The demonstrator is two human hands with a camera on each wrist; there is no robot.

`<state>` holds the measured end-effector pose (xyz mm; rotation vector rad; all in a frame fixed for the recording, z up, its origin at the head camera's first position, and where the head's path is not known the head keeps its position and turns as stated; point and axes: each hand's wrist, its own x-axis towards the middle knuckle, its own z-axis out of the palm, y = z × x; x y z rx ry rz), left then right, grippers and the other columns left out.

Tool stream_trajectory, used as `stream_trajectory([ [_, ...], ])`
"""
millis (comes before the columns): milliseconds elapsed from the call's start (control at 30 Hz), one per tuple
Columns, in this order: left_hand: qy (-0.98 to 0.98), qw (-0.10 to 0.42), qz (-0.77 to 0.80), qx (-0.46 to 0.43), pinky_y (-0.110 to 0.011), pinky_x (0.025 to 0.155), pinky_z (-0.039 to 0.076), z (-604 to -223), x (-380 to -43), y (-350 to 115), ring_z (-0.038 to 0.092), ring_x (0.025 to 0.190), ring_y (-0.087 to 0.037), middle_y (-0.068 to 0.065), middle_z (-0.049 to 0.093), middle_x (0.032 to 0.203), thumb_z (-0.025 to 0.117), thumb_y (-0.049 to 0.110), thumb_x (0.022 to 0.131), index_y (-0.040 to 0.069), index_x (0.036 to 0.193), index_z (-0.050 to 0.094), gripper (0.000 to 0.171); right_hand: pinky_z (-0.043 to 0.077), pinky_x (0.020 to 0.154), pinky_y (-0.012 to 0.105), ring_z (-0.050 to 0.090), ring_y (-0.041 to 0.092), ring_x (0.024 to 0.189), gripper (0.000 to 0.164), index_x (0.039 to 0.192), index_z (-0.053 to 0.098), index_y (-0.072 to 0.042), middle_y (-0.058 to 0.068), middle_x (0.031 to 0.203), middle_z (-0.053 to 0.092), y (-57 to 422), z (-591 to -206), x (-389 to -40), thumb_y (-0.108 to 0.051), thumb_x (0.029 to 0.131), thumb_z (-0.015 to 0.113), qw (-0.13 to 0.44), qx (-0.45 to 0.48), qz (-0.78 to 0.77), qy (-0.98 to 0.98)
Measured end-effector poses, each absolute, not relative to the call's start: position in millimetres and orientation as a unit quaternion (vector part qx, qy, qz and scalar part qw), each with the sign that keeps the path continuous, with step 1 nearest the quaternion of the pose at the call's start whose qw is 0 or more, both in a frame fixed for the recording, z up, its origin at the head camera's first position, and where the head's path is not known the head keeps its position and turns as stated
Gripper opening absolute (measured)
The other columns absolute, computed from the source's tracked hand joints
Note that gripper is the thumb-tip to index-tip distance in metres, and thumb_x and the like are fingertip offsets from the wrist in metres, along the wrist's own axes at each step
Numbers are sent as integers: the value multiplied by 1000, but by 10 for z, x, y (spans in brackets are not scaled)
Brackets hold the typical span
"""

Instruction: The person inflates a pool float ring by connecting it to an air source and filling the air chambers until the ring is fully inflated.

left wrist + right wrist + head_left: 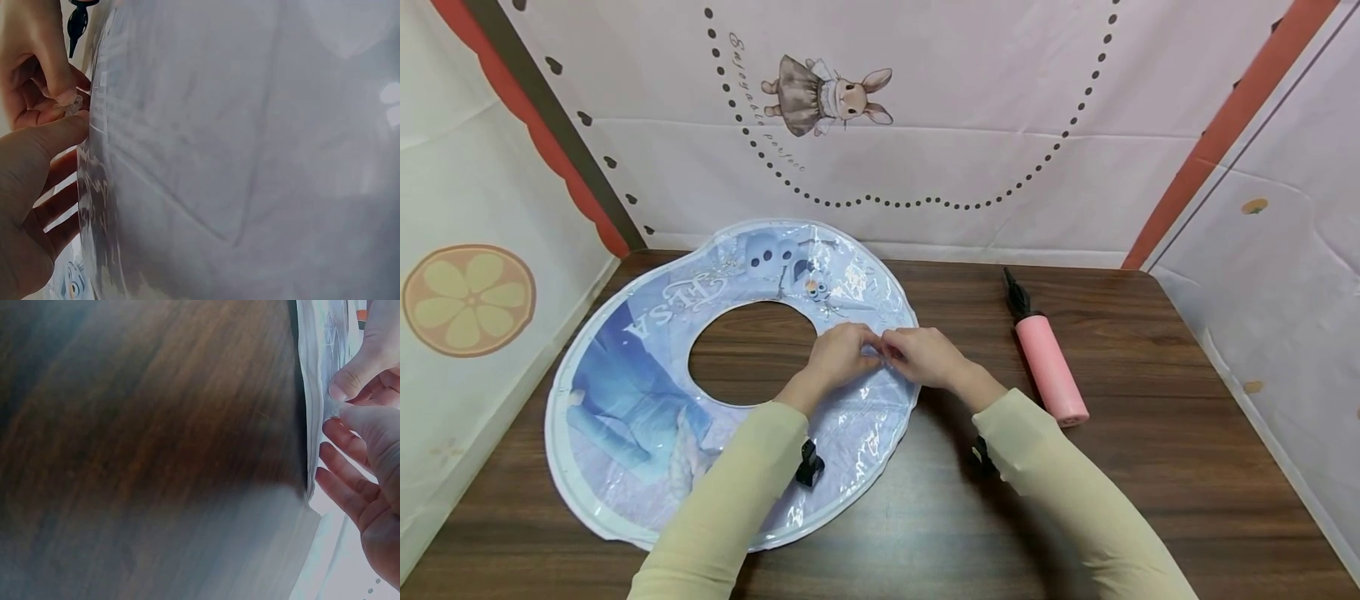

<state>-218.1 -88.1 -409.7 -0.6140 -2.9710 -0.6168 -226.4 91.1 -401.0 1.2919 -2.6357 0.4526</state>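
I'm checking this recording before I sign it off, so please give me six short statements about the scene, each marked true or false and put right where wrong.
1. The ring and the pump lie on the table. True.
2. In the head view, the pump lies left of the ring. False: it lies to the right.
3. The left hand and the right hand both have fingertips at a clear valve. True.
4. The right hand grips the pump. False: it is at the valve, and no hand touches the pump.
5. A rabbit is printed on the back cloth. True.
6. The ring's print is mostly red. False: it is mostly blue to lilac.
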Motion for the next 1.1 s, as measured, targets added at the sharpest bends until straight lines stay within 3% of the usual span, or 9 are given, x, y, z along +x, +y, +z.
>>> stream_trajectory([
  [567, -968, 28, -193, -158, -42, 71, 49, -4113, -2151, -856, 64, 86, -24, 6, 69, 95, 74, 33, 73, 25, 90, 71, 20, 44, 54, 29, 51, 12, 58, 8, 81, 52, -11, -3, 73, 56, 895, -3984, -2247, -10, 83, 60, 91, 454, 135, -876],
  [833, -966, 30, -195, -167, -39, 68, 48, -4084, -2143, -873, 64, 87, -22, 8, 69, 99, 73, 35, 75, 28, 87, 72, 15, 41, 55, 26, 47, 9, 58, 12, 82, 49, -13, -5, 70, 52, 962, -3965, -2241, -7, 84, 59, 24, 428, 177, -886],
  [1100, -964, 28, -198, -174, -39, 70, 48, -4113, -2133, -856, 64, 88, -22, 6, 69, 99, 73, 33, 74, 27, 88, 72, 15, 43, 58, 25, 49, 9, 61, 12, 83, 52, -13, -4, 74, 56, 987, -3981, -2211, -11, 82, 63, 12, 426, 183, -886],
])
